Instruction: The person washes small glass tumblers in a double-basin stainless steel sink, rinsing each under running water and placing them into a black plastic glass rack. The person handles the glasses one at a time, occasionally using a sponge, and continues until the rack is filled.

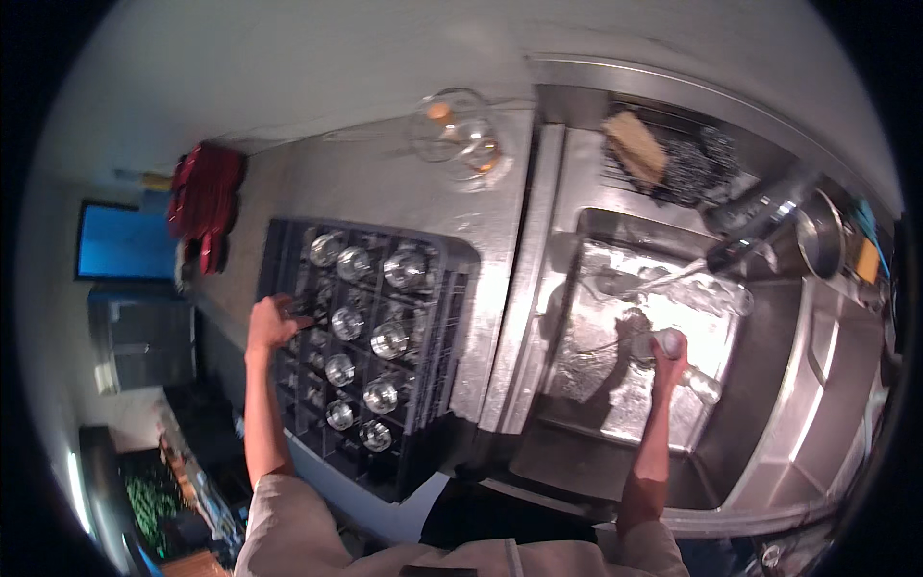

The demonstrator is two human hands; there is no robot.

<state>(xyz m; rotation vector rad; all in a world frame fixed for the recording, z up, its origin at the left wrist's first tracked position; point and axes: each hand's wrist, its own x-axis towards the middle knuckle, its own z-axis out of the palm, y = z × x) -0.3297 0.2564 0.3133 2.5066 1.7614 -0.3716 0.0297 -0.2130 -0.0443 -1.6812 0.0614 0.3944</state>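
My left hand (272,323) is at the left side of a dark plastic glass rack (451,303), its fingers over a compartment. Whether those fingers hold a glass is unclear. Several upturned clear glasses (390,339) stand in the rack's compartments. On the right, my right hand (670,364) is closed around a clear glass (672,342) over a stainless steel sink basin (577,433). The glass's pale round end shows above the fingers, and the rest is blurred. More glassware (699,384) lies in the brightly lit basin beside that hand.
Glassware with orange pieces (454,137) stands on the metal counter (346,173) behind the rack. A sponge (636,146) and scouring pads (699,166) lie behind the sink. A black-handled spray nozzle (743,249) juts over the basin beside a metal pot (820,234). Red cloth (205,191) is at far left.
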